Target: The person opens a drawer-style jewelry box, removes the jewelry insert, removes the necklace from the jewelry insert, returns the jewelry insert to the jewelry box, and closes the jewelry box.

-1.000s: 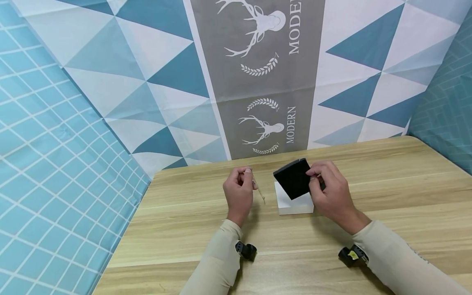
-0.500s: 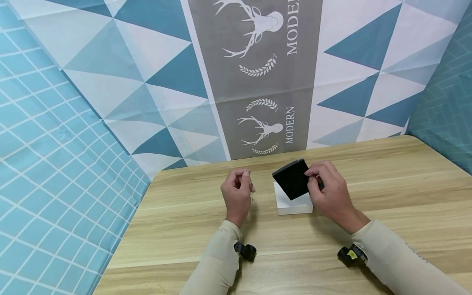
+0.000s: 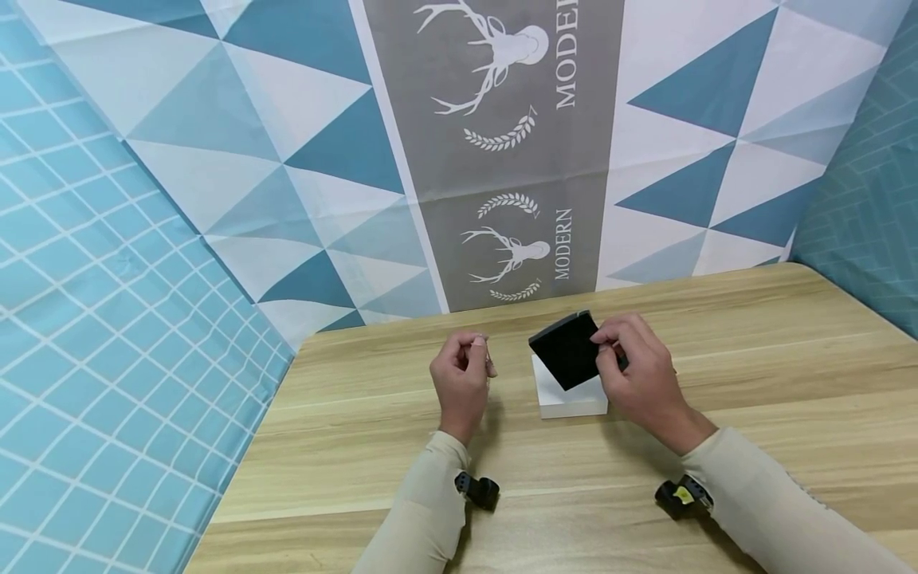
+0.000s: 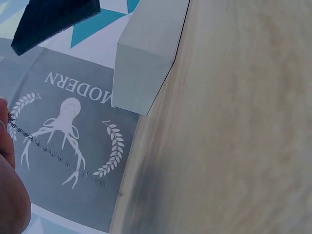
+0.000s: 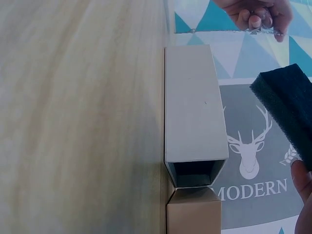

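My left hand pinches one end of a thin chain, which hangs from the fingertips. In the head view the chain lies mostly hidden behind the fingers. A square black foam pad is pinched at its right edge by my right hand, tilted above a white box on the table. The right wrist view shows the pad as thick sponge-like foam, with the left hand beyond it. One end of the box shows a dark opening there.
A small brown box-like piece sits by the white box's open end, mostly hidden behind the right hand in the head view. The wooden table meets a patterned backdrop at its far edge.
The chain slanted out to the right of my left hand a second ago; now it hangs close to the fingers. Left hand shifted slightly left. Right hand and foam pad stay nearly still.
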`<state>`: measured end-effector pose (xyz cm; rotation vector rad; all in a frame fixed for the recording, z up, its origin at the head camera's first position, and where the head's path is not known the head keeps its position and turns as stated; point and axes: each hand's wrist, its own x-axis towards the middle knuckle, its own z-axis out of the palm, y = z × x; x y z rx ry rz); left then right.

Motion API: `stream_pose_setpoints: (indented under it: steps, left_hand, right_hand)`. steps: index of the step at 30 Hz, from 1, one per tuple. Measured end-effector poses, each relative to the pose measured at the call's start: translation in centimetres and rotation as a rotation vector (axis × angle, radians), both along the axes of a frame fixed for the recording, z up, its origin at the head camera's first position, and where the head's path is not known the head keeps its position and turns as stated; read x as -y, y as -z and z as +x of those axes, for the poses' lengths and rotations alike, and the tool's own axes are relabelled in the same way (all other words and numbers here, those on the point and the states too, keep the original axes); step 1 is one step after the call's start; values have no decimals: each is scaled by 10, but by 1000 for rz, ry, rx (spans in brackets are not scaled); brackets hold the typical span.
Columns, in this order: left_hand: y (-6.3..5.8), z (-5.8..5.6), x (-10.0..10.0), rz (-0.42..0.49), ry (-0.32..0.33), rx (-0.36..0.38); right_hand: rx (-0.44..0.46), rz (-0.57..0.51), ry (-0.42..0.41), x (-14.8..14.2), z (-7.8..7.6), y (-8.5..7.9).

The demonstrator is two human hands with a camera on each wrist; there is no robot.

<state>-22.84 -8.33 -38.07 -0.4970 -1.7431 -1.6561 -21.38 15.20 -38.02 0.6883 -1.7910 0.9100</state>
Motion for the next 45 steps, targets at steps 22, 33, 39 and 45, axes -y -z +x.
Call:
stream_pose_setpoints:
  steps: [22, 33, 39, 45]
  left_hand:
    - [3, 5, 6, 39, 10, 34]
    - [-17, 26, 7, 36, -30, 58]
    - [-16, 24, 10, 42, -49, 83]
    - [-14, 22, 12, 38, -61, 92]
  right_hand:
    - [-6, 13, -11, -1, -1, -1]
    - [0, -1, -14, 0, 0, 1]
    - [-1, 1, -11, 0, 0, 1]
    - [-5, 4, -13, 0, -1, 2]
